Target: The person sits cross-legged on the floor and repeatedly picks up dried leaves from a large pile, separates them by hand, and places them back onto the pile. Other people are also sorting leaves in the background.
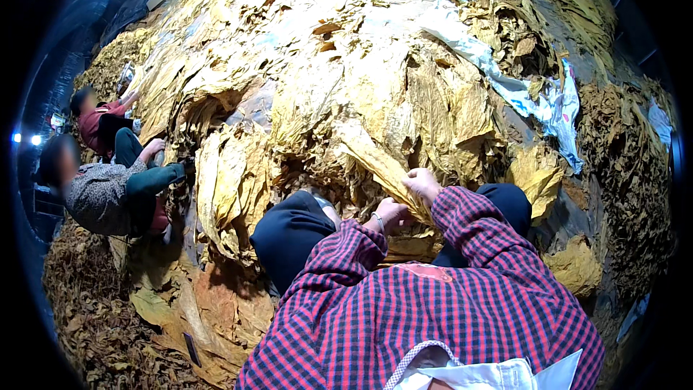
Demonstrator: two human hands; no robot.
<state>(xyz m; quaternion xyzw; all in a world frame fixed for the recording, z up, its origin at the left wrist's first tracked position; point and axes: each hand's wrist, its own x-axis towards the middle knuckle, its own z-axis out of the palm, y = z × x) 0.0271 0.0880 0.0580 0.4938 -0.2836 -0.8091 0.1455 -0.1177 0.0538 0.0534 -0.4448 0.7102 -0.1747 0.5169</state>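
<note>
A long yellow-brown dried tobacco leaf [377, 162], possibly several together, slants up and away from my lap over the heap. My right hand [424, 185] pinches it along its lower part, thumb and fingers pressed together. Just below and to the left, my left hand [390, 214], with a band at the wrist, is closed around the lower end; its fingertips are partly hidden. Between my knees lie more leaves [411, 248]. Beyond my hands rises a big heap of dried leaves [317, 94], brightly lit and pale at its middle.
Two people sit at the left, one in a patterned top [105, 198], another in a dark red top [96, 126]. A pale blue-white plastic sheet [530, 105] crosses the heap at right. Darker crumpled leaves [621, 195] lie far right. A dark flat object [191, 349] rests lower left.
</note>
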